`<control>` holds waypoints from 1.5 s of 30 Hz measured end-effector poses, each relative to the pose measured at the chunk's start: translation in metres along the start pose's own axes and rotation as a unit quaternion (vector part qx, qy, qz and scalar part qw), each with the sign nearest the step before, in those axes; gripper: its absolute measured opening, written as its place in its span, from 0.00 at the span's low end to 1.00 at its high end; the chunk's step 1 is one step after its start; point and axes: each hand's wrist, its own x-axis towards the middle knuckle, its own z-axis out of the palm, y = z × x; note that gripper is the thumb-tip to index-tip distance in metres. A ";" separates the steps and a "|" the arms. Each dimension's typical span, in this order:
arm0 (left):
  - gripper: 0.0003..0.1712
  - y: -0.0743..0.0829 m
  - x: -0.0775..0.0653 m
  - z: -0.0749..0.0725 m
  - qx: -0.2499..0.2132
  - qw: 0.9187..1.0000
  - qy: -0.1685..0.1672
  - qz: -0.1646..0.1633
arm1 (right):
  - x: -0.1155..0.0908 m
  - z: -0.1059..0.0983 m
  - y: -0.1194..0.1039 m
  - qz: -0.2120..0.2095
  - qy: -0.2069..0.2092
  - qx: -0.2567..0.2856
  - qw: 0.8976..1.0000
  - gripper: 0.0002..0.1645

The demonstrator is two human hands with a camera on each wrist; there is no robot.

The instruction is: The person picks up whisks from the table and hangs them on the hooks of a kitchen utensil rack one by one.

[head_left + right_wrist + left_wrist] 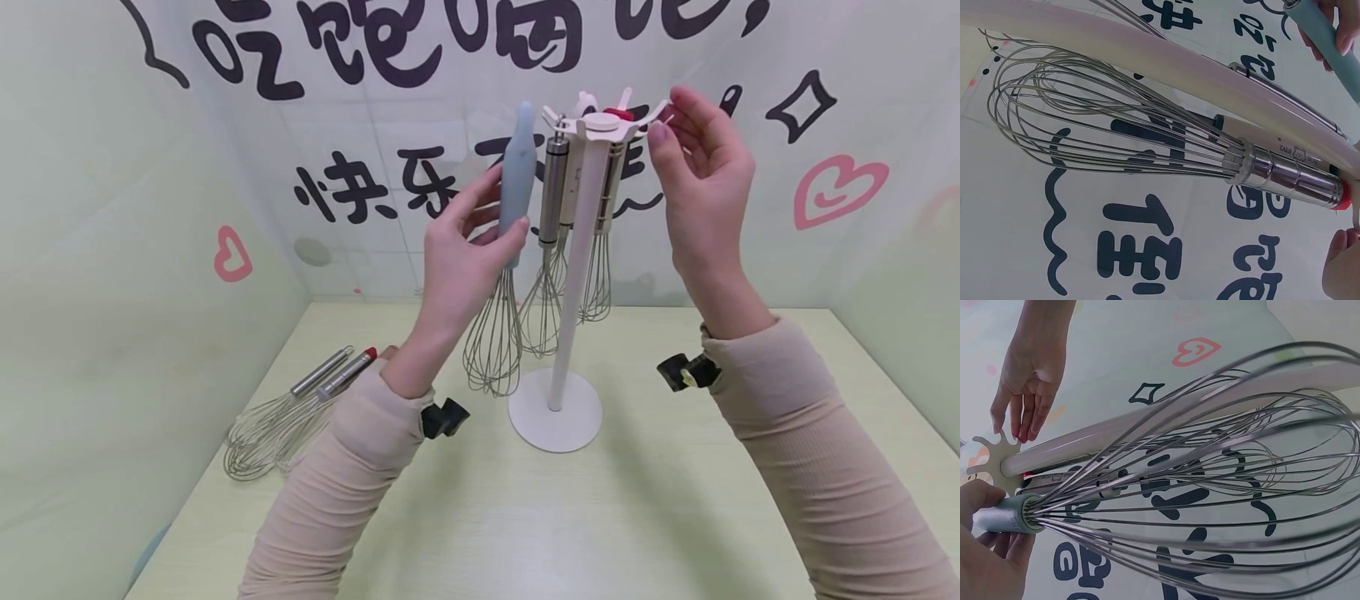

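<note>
My left hand (pixel 467 250) grips a whisk by its light blue handle (pixel 517 171), upright with the wire loops hanging down, just left of a white rack (pixel 573 292). Thumb and fingers of my right hand (pixel 708 179) pinch the tip of one hooked arm at the rack's top. On the rack hang several whisks. One has a steel handle (pixel 553 187); another, a steel-handled whisk with a red end (pixel 1291 178), shows in the right wrist view beside a cream-handled one. In the left wrist view the blue-handled whisk's wires (pixel 1210 506) overlap the pole.
Whisks (pixel 288 417) lie on the pale table (pixel 525 525) at the left, near my left forearm, one with a red handle end. The rack's round white base (pixel 555 433) stands mid-table. A backdrop sheet (pixel 360 267) with dark lettering and pink hearts hangs behind.
</note>
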 end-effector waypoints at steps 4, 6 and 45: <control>0.32 0.000 0.000 0.001 -0.004 1.000 -0.001 0.004 | 0.000 0.000 0.000 0.006 -0.006 0.002 1.000 0.24; 0.32 0.000 0.000 0.002 -0.004 1.000 -0.002 0.005 | 0.000 0.000 0.000 0.013 -0.010 0.007 1.000 0.24; 0.31 -0.003 0.005 0.013 0.013 0.999 0.001 0.038 | -0.001 0.005 0.004 0.024 -0.017 0.029 0.999 0.24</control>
